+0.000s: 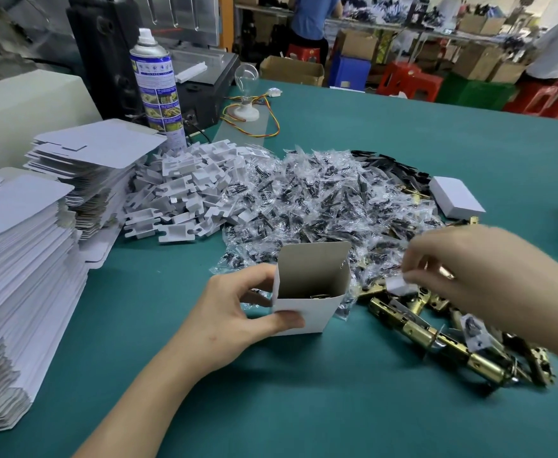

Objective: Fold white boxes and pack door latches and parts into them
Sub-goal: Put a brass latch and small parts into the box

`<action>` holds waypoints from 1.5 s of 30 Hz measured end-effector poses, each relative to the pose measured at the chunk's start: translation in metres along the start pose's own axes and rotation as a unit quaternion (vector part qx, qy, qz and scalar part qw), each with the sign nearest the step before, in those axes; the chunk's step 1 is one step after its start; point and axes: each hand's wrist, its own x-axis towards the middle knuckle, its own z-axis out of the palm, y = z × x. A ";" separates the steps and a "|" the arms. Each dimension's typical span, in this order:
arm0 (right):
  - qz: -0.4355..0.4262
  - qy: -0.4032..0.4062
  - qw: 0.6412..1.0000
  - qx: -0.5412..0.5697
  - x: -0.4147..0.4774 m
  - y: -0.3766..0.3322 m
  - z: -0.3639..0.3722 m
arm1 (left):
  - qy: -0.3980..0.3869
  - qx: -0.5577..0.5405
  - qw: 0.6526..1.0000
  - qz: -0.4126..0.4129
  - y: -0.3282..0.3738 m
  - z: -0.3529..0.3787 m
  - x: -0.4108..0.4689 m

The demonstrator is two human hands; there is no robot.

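**Open box held upright, white part pinched beside it**

The left hand (238, 309) grips the upright, open-topped white cardboard box (307, 314) on the green table (304, 391), thumb on its front wall, fingers curled round its left edge; the blurred right hand (469, 272) pinches a small white plastic piece (398, 285) above the brass door latches (416, 328), just right of the box

The front wall of the open white cardboard box (317, 310) hides all but a glint of metal inside. Right of the box, the motion-blurred right hand (489, 269) pinches a small white piece (398, 285) of unclear shape and covers some brass door latches (419, 328). Left of the box, the stack of flat white box blanks (16, 276) is cut off by the picture's edge.
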 end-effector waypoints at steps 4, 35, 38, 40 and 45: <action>-0.032 0.102 0.957 0.268 -0.007 0.001 -0.037 | 0.000 0.000 1.000 -0.005 0.000 0.000 0.000; -0.075 0.061 0.987 0.128 0.036 -0.094 -0.022 | 0.011 -0.018 0.999 -0.029 0.001 0.001 0.000; -0.088 0.062 0.987 0.118 0.034 -0.095 -0.021 | 0.011 -0.017 0.999 -0.029 0.001 0.000 0.000; -0.095 0.098 0.978 0.161 0.031 -0.091 -0.023 | 0.011 -0.015 0.999 -0.029 0.000 0.000 0.000; -0.037 0.242 0.934 0.261 0.039 -0.052 -0.032 | 0.007 -0.008 1.000 -0.028 -0.001 0.001 0.000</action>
